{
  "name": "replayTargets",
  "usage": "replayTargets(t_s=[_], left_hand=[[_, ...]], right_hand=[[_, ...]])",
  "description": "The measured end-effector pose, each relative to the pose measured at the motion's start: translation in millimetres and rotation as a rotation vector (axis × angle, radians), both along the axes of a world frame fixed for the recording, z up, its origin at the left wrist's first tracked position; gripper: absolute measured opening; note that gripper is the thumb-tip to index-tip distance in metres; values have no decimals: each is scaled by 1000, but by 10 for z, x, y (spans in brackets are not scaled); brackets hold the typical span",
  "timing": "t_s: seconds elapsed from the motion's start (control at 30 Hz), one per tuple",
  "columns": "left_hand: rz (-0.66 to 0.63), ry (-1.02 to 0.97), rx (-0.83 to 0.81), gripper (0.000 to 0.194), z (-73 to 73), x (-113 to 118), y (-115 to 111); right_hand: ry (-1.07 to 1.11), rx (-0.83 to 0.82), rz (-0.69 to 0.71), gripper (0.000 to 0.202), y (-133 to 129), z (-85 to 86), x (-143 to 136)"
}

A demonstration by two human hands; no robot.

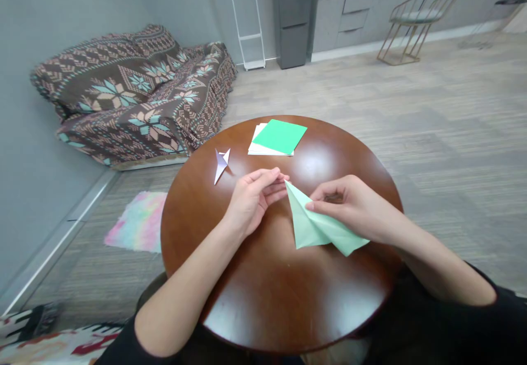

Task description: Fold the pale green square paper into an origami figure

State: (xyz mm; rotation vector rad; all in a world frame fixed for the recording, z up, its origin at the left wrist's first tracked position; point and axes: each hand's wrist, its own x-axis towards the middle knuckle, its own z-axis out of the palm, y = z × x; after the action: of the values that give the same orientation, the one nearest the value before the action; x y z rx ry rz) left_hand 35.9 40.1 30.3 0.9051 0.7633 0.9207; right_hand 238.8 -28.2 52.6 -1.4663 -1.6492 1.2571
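Observation:
A sheet of light green folded paper (304,225) is held over the round table, its pointed tip up and its lower edges flaring apart. My right hand (349,206) pinches the paper along its right side between thumb and fingers. At the tip, the fingertips of my left hand (257,195) are very close to or touching the paper. That hand is loosely curved, and no firm grip on the sheet shows. Beyond my left hand, a small pale purple and white folded paper piece (221,164) stands on the table.
On the far side of the brown table (272,299) lie a bright green paper sheet (282,136) and white sheets (267,150) under it. A patterned covered sofa (144,96) stands at the far left, a pastel rug (138,222) on the floor, and a gold-framed chair (415,18) at the back right.

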Motion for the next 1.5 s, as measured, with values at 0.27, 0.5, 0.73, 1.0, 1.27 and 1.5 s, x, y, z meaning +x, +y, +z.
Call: replayTargets(t_s=[0.27,0.5,0.73,1.0,1.27,1.5], left_hand=[[-206,126,115,17,-34,30,-78],[-141,124,97,18,-59,47,-74],[-125,105,110,17,-82,71,-102],[-77,114,67,18,-36,79,-96],[-6,88,34,17,-24,29,-29],[-45,100,130,21,-3,23,-24]], right_hand=[[43,-12,-30,22,0,-1,-5],[44,-3,-32,22,3,10,-31],[45,26,-26,19,7,-5,-58],[24,52,4,19,-5,-7,-55],[19,34,11,20,-6,-14,-51],[51,22,-21,20,-3,-16,-41]])
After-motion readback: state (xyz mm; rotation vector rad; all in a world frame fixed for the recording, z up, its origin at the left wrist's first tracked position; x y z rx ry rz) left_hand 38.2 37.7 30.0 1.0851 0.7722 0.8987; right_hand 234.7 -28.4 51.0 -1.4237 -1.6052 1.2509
